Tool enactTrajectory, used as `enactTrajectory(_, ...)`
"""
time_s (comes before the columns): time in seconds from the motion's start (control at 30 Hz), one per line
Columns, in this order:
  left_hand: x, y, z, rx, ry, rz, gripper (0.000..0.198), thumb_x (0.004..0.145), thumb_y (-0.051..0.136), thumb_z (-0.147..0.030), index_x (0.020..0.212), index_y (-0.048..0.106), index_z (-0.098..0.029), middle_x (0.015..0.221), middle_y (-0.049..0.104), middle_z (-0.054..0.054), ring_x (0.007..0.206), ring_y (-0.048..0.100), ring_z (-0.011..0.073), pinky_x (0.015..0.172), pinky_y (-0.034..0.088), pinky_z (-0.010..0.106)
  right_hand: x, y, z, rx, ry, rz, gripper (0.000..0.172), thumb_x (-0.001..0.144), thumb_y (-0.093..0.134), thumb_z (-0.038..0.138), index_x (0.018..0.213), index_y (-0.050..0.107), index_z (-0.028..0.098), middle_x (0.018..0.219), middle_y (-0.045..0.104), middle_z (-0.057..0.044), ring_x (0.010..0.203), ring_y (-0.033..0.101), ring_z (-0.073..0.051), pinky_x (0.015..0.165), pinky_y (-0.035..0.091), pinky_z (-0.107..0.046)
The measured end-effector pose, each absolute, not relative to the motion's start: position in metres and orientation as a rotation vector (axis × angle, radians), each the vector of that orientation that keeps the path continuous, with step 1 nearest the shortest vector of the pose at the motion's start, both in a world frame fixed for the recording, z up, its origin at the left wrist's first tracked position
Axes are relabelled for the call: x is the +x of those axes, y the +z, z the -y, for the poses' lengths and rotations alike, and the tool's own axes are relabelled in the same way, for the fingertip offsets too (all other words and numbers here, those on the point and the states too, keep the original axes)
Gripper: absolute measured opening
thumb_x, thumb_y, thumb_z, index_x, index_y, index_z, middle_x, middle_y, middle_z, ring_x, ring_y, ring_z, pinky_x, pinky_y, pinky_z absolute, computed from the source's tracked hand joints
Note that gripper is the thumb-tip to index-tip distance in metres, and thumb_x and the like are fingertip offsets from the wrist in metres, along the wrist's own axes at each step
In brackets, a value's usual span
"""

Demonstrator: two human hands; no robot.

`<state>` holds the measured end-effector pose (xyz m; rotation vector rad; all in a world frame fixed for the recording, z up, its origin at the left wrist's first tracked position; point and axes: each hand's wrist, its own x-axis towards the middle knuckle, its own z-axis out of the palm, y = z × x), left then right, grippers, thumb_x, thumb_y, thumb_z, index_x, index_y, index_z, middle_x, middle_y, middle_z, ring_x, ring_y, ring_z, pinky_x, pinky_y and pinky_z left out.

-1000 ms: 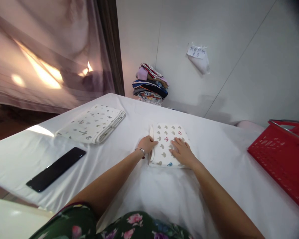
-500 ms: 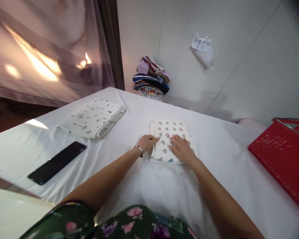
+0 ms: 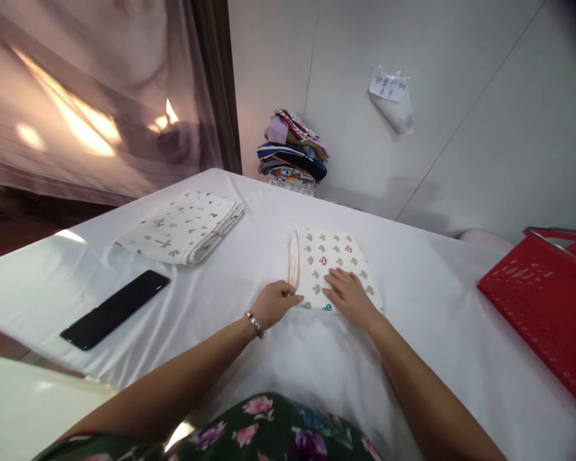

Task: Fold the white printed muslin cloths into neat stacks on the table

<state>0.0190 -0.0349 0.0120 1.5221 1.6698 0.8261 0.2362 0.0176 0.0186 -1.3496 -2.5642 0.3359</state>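
A folded white cloth [image 3: 333, 256] printed with grey mushrooms and a few red and blue ones lies on the white-covered table. At its near left corner my left hand [image 3: 273, 302], a bracelet at the wrist, has its fingers curled in a pinch on the edge. My right hand [image 3: 350, 296] rests flat on top of the cloth near its front edge, fingers spread. The cloth's left side shows its stacked folds. Farther left lies a second folded white cloth [image 3: 180, 227] with small grey prints, touched by neither hand.
A black phone-like slab [image 3: 115, 309] lies on the white table cover [image 3: 249, 243] at left. A red basket [image 3: 542, 294] stands at the right edge. Behind the table is a pile of folded clothes [image 3: 292, 153] by the wall. A curtain [image 3: 100, 96] hangs at back left.
My left hand has moved toward me along the cloth's left side to its near corner, and its fingers have closed there. My right hand has stayed on the cloth, shifting slightly.
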Motion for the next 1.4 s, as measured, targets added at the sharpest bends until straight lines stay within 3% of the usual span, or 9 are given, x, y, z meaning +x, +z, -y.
enactTrajectory(0.43, 0.018, 0.012, 0.047, 1.546, 0.671, -1.743, 0.024, 0.069, 0.054, -0.034, 0.054, 0.042, -0.018, 0.053, 0.040, -0.005, 0.054, 0.039, 0.0099, 0.052, 0.029, 0.023, 0.232, 0.017, -0.011, -1.445, 0.246, 2.644, 0.047, 0.091, 0.025, 0.049, 0.128, 0.045, 0.028, 0.142, 0.033, -0.003, 0.133, 0.022, -0.021, 0.107, 0.012, -0.045)
enactTrajectory(0.7, 0.021, 0.028, 0.030, 1.715, 0.701, -1.792, 0.039, 0.074, 0.049, -0.054, 0.057, 0.051, -0.018, 0.065, 0.054, -0.001, 0.060, 0.048, 0.0126, 0.056, 0.033, 0.025, 0.221, 0.026, -0.016, -1.392, 0.364, 2.652, 0.053, 0.090, 0.026, 0.052, 0.134, 0.037, 0.025, 0.147, 0.024, -0.004, 0.136, 0.014, -0.021, 0.108, 0.010, -0.044)
enactTrajectory(0.8, 0.024, 0.028, 0.016, 1.793, 0.689, -1.807, 0.033, 0.074, 0.052, -0.047, 0.059, 0.056, -0.018, 0.073, 0.058, 0.002, 0.065, 0.052, 0.0135, 0.058, 0.034, 0.025, 0.211, 0.027, -0.014, -1.334, 0.383, 2.722, 0.053, 0.091, 0.026, 0.050, 0.136, 0.034, 0.025, 0.147, 0.022, -0.004, 0.136, 0.013, -0.021, 0.108, 0.008, -0.045)
enactTrajectory(0.97, 0.021, 0.010, 0.004, 1.728, 0.668, -1.830, 0.019, 0.073, 0.053, -0.031, 0.060, 0.055, -0.018, 0.068, 0.058, 0.001, 0.066, 0.053, 0.0138, 0.058, 0.034, 0.024, 0.210, 0.026, -0.017, -1.308, 0.462, 2.739, 0.053, 0.091, 0.024, 0.050, 0.136, 0.034, 0.025, 0.147, 0.022, -0.003, 0.136, 0.012, -0.019, 0.109, 0.009, -0.044)
enactTrajectory(1.13, 0.019, -0.003, 0.007, 1.632, 0.709, -1.854, 0.020, 0.074, 0.050, -0.032, 0.059, 0.051, -0.019, 0.062, 0.057, 0.000, 0.060, 0.051, 0.0127, 0.054, 0.032, 0.024, 0.202, 0.031, -0.045, -1.324, 0.436, 2.717, 0.050, 0.091, 0.025, 0.043, 0.137, 0.034, 0.024, 0.147, 0.022, -0.004, 0.136, 0.013, -0.019, 0.108, 0.012, -0.043)
enactTrajectory(1.23, 0.022, -0.004, 0.011, 1.641, 0.717, -1.869, 0.021, 0.075, 0.049, -0.035, 0.062, 0.052, -0.019, 0.063, 0.057, 0.000, 0.060, 0.050, 0.0126, 0.054, 0.031, 0.024, 0.186, 0.030, -0.076, -1.300, 0.388, 2.706, 0.048, 0.091, 0.025, 0.035, 0.136, 0.035, 0.021, 0.145, 0.027, -0.006, 0.135, 0.017, -0.019, 0.107, 0.017, -0.041)
enactTrajectory(1.4, 0.024, -0.006, 0.015, 1.729, 0.755, -1.894, 0.021, 0.078, 0.047, -0.036, 0.066, 0.052, -0.019, 0.067, 0.056, 0.000, 0.060, 0.050, 0.0123, 0.055, 0.029, 0.025, 0.156, 0.025, -0.133, -1.324, 0.208, 2.578, 0.041, 0.087, 0.033, 0.022, 0.126, 0.046, 0.018, 0.133, 0.045, -0.006, 0.124, 0.036, -0.017, 0.102, 0.026, -0.031)
